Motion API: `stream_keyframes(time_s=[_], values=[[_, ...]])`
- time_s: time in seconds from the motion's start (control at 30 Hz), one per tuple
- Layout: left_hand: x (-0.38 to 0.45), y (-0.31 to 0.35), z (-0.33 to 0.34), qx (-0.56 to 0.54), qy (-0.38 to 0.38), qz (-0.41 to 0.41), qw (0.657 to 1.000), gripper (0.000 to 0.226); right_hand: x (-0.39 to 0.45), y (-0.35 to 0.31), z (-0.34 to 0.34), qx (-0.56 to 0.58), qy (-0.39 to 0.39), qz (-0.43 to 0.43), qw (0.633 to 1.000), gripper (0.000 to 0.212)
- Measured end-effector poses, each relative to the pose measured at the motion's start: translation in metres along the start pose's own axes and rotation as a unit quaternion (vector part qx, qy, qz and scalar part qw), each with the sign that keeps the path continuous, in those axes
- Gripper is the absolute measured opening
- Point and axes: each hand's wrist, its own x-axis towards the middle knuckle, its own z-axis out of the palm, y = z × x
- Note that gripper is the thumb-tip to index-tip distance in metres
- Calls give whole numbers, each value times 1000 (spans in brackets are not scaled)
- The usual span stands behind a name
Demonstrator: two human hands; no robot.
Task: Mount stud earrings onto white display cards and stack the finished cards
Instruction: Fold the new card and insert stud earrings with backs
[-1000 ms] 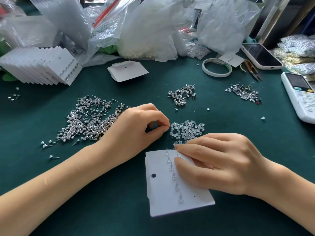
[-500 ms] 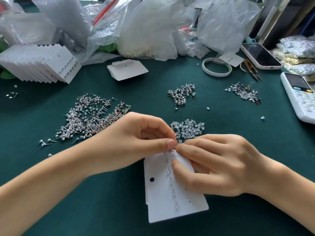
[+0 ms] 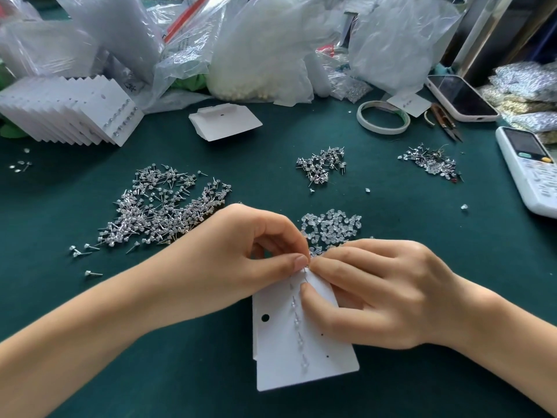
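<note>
A white display card (image 3: pixel 289 366) lies back side up at the near centre, with a row of clear backs on stud posts along it. My right hand (image 3: pixel 370 294) grips the card's far end, thumb on its surface. My left hand (image 3: pixel 241 257) pinches something tiny, too small to identify, over a post at the card's far edge, fingertips touching the right hand's. A large pile of stud earrings (image 3: pixel 159 206) lies to the left. Clear earring backs (image 3: pixel 334 224) are heaped just beyond the hands. Finished cards (image 3: pixel 69 113) are fanned at the far left.
A blank card stack (image 3: pixel 224 122) lies beyond the studs. Two smaller stud heaps (image 3: pixel 322 165) (image 3: pixel 431 161), a tape roll (image 3: pixel 382 117), snips (image 3: pixel 446 123), a phone (image 3: pixel 461 98) and a white remote (image 3: pixel 530 170) occupy the right. Plastic bags (image 3: pixel 265 46) crowd the back of the green table (image 3: pixel 90 357).
My left hand moved from the heap of clear backs to the card's far edge and now pinches there against the right hand's fingers. The card shifted slightly and tilted.
</note>
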Motion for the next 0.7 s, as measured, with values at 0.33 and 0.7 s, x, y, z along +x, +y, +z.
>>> stream_keyframes(time_s=[0.33,0.7], values=[[-1,-1,7,-111,83,8,990,16,0,2,0,-7,7,13,1000,33],[-1,-1,8,-161,86,-47,982,26,-1,1,1,-7,12,5,1000,29]])
